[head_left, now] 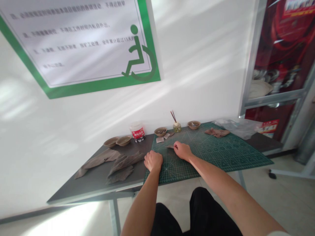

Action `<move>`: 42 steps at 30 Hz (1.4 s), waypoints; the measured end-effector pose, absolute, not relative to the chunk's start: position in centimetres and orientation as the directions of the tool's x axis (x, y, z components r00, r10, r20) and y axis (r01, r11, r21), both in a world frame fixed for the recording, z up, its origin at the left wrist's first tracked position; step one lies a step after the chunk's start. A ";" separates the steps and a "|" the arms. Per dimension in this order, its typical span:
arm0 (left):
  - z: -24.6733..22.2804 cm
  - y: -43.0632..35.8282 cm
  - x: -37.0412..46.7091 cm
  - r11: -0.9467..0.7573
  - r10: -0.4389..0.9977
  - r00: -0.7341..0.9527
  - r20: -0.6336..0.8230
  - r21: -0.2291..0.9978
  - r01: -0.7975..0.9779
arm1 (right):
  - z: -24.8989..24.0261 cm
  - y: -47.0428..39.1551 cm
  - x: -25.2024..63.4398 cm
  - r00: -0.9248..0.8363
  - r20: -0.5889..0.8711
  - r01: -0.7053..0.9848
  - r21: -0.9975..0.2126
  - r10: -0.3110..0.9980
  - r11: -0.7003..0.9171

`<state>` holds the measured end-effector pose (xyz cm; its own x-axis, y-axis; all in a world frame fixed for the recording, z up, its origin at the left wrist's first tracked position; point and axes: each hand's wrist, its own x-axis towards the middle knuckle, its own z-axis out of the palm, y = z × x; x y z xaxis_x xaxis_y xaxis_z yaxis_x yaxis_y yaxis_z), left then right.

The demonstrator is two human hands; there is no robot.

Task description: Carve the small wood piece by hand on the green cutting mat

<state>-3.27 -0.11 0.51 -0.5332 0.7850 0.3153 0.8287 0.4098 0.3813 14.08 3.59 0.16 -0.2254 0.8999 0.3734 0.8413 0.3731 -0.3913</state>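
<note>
Greyish, small and thin, a flat piece [170,147] pokes out from the pinched fingers [175,146] of the right hand [182,151], which are clamped on it just above or on the green mat [201,154]. The left hand [153,160] is curled downward at the mat's left edge, close to the end of a crumpled grey-brown cloth [125,164]; from where I stand I can't tell whether its fingers are together or hold anything.

Beyond the hands, pale little squares [160,140] lie on the mat near a small bowl [160,132] with bits in it. To the right of that come a glass bottle [177,127] with dark sticks standing in it, another filled bowl [194,125], and a brown rag [217,132]. Clear plastic [240,127] spreads over the mat's far right corner.

On the dark table [81,188], a second long cloth [98,161] lies left of the first, with two bowls [123,141] and a red-labelled tub [137,132] behind. A green-framed sign [98,42] hangs on the white wall [197,65].
</note>
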 end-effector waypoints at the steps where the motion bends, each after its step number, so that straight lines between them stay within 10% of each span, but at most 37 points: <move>1: 0.5 -0.1 -3.3 0.409 0.786 -0.532 0.314 0.379 0.830 | 0.2 3.5 14.0 -0.204 0.377 0.848 -0.394 0.904 0.356; 24: 0.6 -0.2 -3.3 0.413 0.792 -0.526 0.310 0.361 0.836 | 1.1 3.2 14.4 -0.257 0.304 0.882 -0.314 0.917 0.351; 38: 0.8 -0.4 -3.4 0.409 0.796 -0.524 0.302 0.368 0.835 | 0.4 3.0 14.4 -0.208 0.641 0.804 -0.318 0.739 0.503; 42: 1.1 -0.6 -3.3 0.411 0.794 -0.525 0.305 0.367 0.835 | -0.1 3.3 14.4 -0.299 0.511 0.797 -0.331 0.806 0.505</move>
